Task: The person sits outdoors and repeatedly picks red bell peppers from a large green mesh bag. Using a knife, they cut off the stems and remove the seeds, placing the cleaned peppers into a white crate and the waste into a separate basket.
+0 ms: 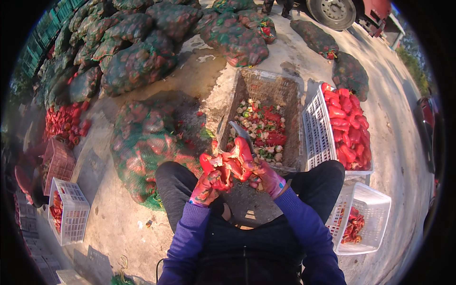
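In front of my lap, a split red bell pepper [228, 165] spans both hands, its pale inside showing. My gloved left hand [207, 188] grips its left part. At the other side, my gloved right hand [268, 177] holds a knife [243, 132], whose grey blade points up and left behind the pepper; its fingers also press on the pepper. The handle is mostly hidden by the hand. Just beyond stands a dirty plastic crate [263, 76] with pepper cores, stems and red pieces inside. A green mesh sack [142, 153] of red peppers lies beside my left knee.
Right of the dirty crate, a white crate [319, 131] is heaped with red peppers. Another white crate [377, 217] holds red pieces. Filled mesh sacks [139, 67] are piled far left. At left are a white crate [76, 210], a reddish crate [60, 164] and loose peppers [66, 121].
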A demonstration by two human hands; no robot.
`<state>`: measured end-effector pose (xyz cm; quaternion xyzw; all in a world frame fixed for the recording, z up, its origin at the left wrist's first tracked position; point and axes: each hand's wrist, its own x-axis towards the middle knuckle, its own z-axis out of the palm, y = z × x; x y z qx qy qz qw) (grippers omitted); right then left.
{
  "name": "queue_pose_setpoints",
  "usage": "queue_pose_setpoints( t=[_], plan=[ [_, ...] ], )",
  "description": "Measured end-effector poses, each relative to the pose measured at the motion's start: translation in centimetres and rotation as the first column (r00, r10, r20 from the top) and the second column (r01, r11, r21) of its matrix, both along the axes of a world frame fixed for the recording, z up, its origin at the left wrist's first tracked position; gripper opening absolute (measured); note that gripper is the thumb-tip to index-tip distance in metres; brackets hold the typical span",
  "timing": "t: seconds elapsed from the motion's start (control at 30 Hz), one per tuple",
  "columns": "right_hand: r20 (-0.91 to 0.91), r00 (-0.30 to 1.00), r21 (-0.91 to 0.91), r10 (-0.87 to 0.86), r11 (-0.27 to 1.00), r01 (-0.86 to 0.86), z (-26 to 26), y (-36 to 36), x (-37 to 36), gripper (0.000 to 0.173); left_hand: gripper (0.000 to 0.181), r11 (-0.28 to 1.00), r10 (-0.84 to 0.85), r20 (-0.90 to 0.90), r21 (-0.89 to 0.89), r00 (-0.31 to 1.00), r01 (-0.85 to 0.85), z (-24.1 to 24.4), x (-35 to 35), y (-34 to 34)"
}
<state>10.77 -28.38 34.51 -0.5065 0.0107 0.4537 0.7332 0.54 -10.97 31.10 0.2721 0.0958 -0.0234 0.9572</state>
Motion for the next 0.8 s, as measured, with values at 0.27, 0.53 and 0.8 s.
queue_pose_setpoints(
  t=[0.27, 0.53, 0.8],
  plan=[
    [0.505, 0.795, -0.525, 0.337, 0.851, -0.027, 1.6, -4.6, 7.3, 0.042, 0.052, 0.965, -0.248, 0.026, -0.085, 0.969, 0.249, -0.2, -0.1, 0.7],
    [0.608, 0.749, -0.744, 0.264, 0.52, 0.42, 3.8, -14.4, 16.4, 0.032, 0.049, 0.98, -0.06, -0.102, -0.197, 0.993, 0.039, -0.5, -0.2, 0.1],
    [0.916, 0.373, -0.396, 0.146, 0.195, 0.897, 7.1, -33.8, 24.9, 0.056, 0.05, 0.994, -0.107, -0.075, -0.008, 0.991, 0.107, -1.2, 1.7, -1.9]
  ],
)
